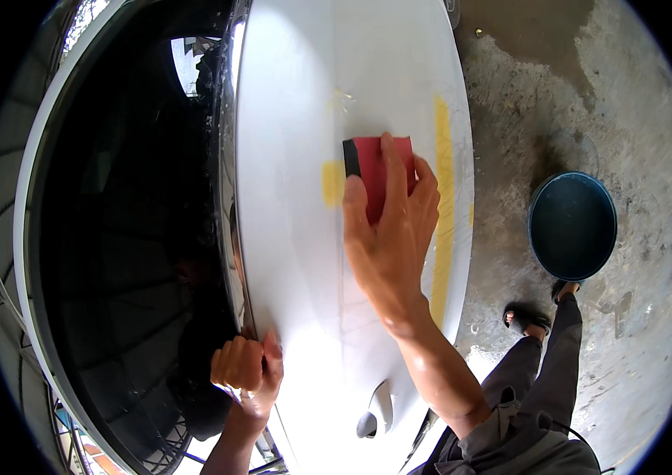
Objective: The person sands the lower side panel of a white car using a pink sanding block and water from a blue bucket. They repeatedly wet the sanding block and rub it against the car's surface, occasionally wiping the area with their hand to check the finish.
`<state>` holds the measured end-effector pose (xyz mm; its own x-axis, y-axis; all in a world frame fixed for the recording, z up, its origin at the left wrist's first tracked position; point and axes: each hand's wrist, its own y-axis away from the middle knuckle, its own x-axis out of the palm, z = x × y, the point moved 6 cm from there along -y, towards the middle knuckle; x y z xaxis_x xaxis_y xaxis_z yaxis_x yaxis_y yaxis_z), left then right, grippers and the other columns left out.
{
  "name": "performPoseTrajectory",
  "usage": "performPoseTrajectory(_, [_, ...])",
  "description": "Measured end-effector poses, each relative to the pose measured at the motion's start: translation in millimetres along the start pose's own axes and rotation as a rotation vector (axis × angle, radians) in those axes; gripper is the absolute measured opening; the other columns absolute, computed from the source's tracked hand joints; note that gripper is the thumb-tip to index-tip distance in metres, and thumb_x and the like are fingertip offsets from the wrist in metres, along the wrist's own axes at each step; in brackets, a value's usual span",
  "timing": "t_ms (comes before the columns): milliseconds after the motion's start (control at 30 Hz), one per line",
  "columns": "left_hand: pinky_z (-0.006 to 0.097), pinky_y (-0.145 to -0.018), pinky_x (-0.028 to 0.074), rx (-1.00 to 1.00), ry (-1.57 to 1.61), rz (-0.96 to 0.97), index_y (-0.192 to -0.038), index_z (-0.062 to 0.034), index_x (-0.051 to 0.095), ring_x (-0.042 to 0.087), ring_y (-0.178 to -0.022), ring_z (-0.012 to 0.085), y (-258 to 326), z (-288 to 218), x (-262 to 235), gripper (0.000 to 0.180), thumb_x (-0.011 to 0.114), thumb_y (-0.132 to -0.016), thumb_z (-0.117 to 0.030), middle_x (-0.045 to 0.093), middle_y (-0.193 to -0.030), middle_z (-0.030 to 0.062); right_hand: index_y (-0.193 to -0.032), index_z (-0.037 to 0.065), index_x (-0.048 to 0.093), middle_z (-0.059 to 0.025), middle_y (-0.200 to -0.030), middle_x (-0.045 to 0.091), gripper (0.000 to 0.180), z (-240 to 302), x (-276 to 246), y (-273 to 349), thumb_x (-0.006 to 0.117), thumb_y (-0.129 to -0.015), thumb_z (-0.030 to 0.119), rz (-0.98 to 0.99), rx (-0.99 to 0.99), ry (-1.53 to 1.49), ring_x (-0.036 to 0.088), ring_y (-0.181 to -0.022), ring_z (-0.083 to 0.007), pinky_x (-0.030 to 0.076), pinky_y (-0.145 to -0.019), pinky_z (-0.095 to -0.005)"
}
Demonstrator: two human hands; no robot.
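Observation:
My right hand (pixel 396 214) is closed on a red sanding block (pixel 373 162) with a black side, its fingers and thumb spread over it. The block lies flat on the white car door panel (pixel 296 158), between a small yellow patch (pixel 331 184) and a long yellow strip (pixel 442 190) near the panel's right edge. At the lower left, my left hand (pixel 246 368) is curled into a fist beside the window trim, its thumb raised. Nothing shows in it, and its wrist looks wet. The underside of the block is hidden.
Dark window glass (pixel 122 237) fills the left side, bordered by shiny trim (pixel 229 237). A door handle (pixel 378 409) sits low on the panel. On the partly wet concrete floor (pixel 629 340) stands a round blue bucket (pixel 573 226), close to my sandalled feet.

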<state>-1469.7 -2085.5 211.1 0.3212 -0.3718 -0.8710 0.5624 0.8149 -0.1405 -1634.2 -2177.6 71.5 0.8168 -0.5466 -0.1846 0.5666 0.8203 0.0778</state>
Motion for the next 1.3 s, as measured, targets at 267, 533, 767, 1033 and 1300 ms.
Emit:
performPoseTrajectory(267, [0.034,-0.043,0.027,-0.012,0.009,0.073,-0.056,-0.008,0.034,0.04,-0.042,0.0211,-5.1,0.9,2.8,0.048,0.058,-0.097,-0.018,0.038,-0.049,0.0071,-0.131,0.003,0.06,-0.0256,-0.112,0.045,0.053,3.5,5.9,-14.7,0.069,-0.09,0.035,-0.084,-0.04,-0.1,0.051,-0.103,-0.0379,0.049,-0.081,-0.0462])
performPoseTrajectory(533, [0.034,-0.044,0.029,-0.01,0.017,0.089,-0.057,-0.0084,0.036,0.042,-0.043,0.0208,-5.3,4.3,2.6,0.048,0.059,-0.097,-0.02,0.04,-0.05,0.0072,-0.129,0.003,0.062,-0.0223,-0.111,0.044,0.051,-9.9,4.0,3.0,0.07,-0.089,0.032,-0.093,0.0,-0.12,0.051,-0.098,-0.0325,0.049,-0.076,-0.043])
performPoseTrajectory(767, [0.034,-0.045,0.029,-0.022,-0.012,0.104,-0.057,-0.0084,0.036,0.041,-0.043,0.0201,0.0,4.8,9.2,0.048,0.06,-0.097,-0.021,0.039,-0.05,0.007,-0.129,0.004,0.062,-0.022,-0.111,0.044,0.048,-10.8,8.6,-0.6,0.07,-0.087,0.027,-0.077,-0.019,-0.077,0.048,-0.1,-0.035,0.047,-0.08,-0.0446])
performPoseTrajectory(1033, [0.034,-0.045,0.028,-0.023,0.002,0.105,-0.058,-0.0084,0.036,0.04,-0.043,0.02,-2.6,4.6,10.4,0.048,0.06,-0.097,-0.021,0.039,-0.05,0.007,-0.13,0.005,0.062,-0.0224,-0.11,0.043,0.05,-0.2,10.9,-19.8,0.07,-0.086,0.028,-0.094,-0.082,0.013,0.048,-0.098,-0.0343,0.045,-0.081,-0.0438])
performPoseTrajectory(1300, [0.035,-0.045,0.028,-0.019,-0.018,0.157,-0.058,-0.008,0.036,0.04,-0.043,0.021,-3.2,4.4,12.7,0.048,0.06,-0.097,-0.02,0.039,-0.05,0.0078,-0.129,0.003,0.062,-0.022,-0.108,0.043,0.047,3.5,19.8,-31.9,0.068,-0.089,0.028,-0.09,-0.06,-0.017,0.048,-0.099,-0.0342,0.045,-0.08,-0.0445])
